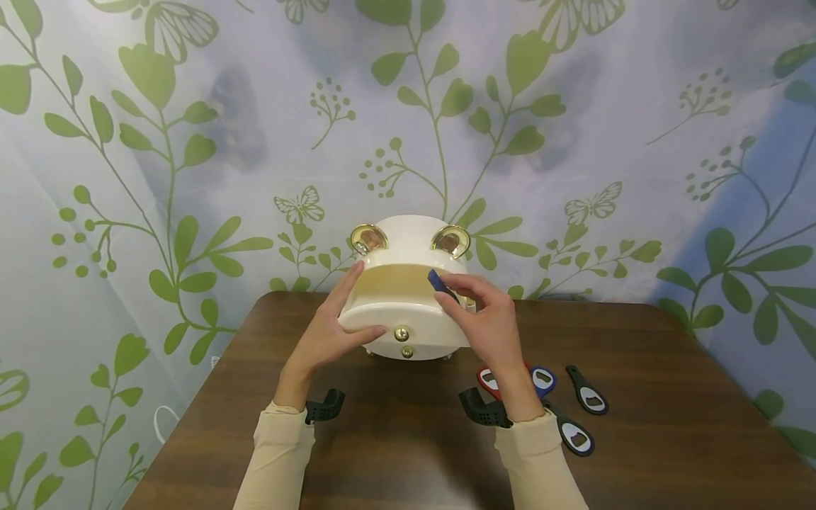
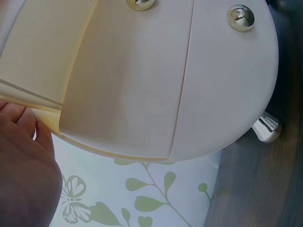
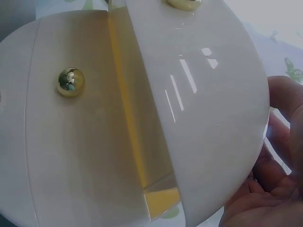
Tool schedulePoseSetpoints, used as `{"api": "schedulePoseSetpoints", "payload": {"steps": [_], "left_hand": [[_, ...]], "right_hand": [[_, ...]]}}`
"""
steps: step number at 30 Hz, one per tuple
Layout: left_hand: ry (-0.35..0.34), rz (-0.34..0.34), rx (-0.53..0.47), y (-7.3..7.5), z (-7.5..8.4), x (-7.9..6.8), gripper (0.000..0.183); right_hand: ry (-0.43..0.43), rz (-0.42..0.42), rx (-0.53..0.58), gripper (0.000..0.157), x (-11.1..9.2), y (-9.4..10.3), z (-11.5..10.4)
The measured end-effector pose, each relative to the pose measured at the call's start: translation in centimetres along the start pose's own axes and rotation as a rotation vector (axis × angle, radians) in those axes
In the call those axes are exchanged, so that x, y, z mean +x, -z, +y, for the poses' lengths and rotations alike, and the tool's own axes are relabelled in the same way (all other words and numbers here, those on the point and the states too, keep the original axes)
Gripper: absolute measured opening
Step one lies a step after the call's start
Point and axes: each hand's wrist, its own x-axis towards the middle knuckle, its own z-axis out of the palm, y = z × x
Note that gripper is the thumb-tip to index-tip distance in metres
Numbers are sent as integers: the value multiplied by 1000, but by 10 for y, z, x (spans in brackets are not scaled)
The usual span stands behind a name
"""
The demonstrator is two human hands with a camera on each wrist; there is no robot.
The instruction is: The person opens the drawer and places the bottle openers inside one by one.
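Note:
A glossy white drawer cabinet (image 1: 411, 237) with gold knobs stands at the back of the table. Its upper drawer (image 1: 376, 319) is pulled out, and no contents show inside. My left hand (image 1: 328, 329) holds the drawer's left side, thumb along the front; the left wrist view has its fingers bent at the edge. Above the drawer's right end, my right hand (image 1: 491, 319) pinches a dark blue bottle opener (image 1: 438, 281) between thumb and fingers, its far end partly hidden. In the right wrist view the opener is out of sight behind the cabinet front.
On the table's right lie several bottle openers: a red one (image 1: 487, 381), a blue one (image 1: 542, 380) and black ones (image 1: 587, 391), partly behind my right forearm. A patterned curtain (image 1: 408, 127) hangs behind the brown table (image 1: 395, 453).

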Motion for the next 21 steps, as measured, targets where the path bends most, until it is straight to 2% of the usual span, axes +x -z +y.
{"api": "schedulePoseSetpoints", "payload": {"steps": [5,13,21], "left_hand": [[3,1,5,-1,0,0,110],[-4,3,14,0,0,0,109],[-12,6,20,1,2,0,109]], "right_hand": [[-21,8,-6,26,0,0,0],[-3,15,22,25,0,1,1],[-12,31,-36,26,0,9,1]]}}
